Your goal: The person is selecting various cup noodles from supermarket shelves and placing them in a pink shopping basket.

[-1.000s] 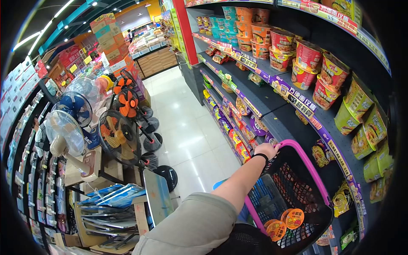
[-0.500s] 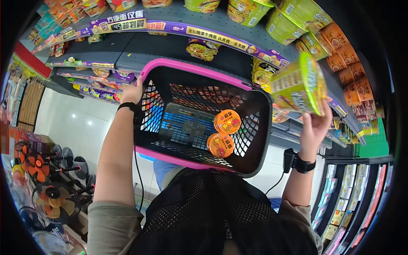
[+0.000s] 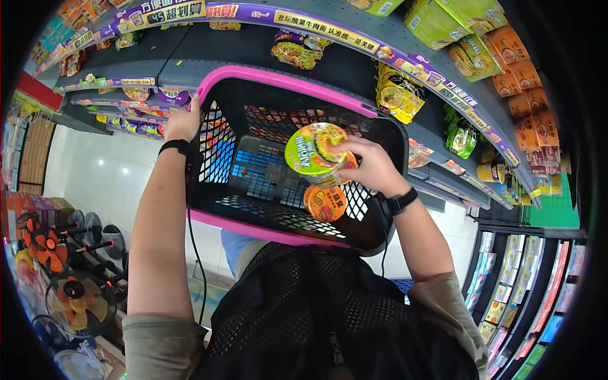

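Note:
My left hand (image 3: 182,122) is closed round the pink rim at the left end of a black shopping basket (image 3: 285,82). With its fingers and thumb on the edge of a green instant noodle cup (image 3: 310,149), my right hand (image 3: 370,163) holds the cup over the basket's opening, lid facing up toward me. Under it, on the basket floor, lies an orange noodle cup (image 3: 325,204). A second orange cup is mostly hidden behind the green one and my fingers.
Shelves with purple price strips (image 3: 354,41) curve past the basket's far side. Yellow noodle packets (image 3: 400,95) and green noodle tubs (image 3: 437,25) stand on them. Fans (image 3: 79,297) are at lower left, a rack of small boxes (image 3: 506,285) at lower right.
My right hand has brought the green noodle cup from beside the shelf at the right, leftward and down over the basket. The left hand keeps its grip on the rim.

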Available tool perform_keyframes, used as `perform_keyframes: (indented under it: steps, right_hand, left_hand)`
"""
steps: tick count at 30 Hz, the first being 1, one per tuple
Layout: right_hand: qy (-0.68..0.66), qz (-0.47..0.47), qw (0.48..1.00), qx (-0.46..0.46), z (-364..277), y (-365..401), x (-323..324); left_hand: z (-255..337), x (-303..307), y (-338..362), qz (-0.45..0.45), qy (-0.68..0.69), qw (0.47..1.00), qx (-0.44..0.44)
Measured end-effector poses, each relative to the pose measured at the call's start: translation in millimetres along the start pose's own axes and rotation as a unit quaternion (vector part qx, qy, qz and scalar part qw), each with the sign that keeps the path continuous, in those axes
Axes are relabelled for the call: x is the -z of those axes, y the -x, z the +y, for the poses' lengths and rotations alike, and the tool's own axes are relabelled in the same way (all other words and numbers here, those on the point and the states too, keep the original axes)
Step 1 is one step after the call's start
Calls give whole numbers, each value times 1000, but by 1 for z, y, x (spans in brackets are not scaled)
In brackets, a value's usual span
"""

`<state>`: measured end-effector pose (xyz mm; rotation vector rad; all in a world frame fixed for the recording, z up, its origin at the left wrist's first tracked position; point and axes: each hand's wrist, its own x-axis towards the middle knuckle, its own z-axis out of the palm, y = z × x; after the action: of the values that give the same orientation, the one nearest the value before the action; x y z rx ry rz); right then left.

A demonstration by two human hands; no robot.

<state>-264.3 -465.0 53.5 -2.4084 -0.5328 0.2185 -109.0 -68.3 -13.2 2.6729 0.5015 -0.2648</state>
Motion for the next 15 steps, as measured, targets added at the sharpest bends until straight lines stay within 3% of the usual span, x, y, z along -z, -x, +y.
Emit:
perform_keyframes:
  steps: [3,7,15]
  right_hand:
    - [-2,-17,999,39,18,-26,-31]
    - [-7,-57,998,15,49,-53,-81]
    - [6,-152,978,-140,79,-63,-170]
  left_hand:
    - [-3,-3,-5,-3,5,1000,7]
    - [-3,-4,-7,-6,4,1000,11]
    - [3,3,0,-15,7,1000,18]
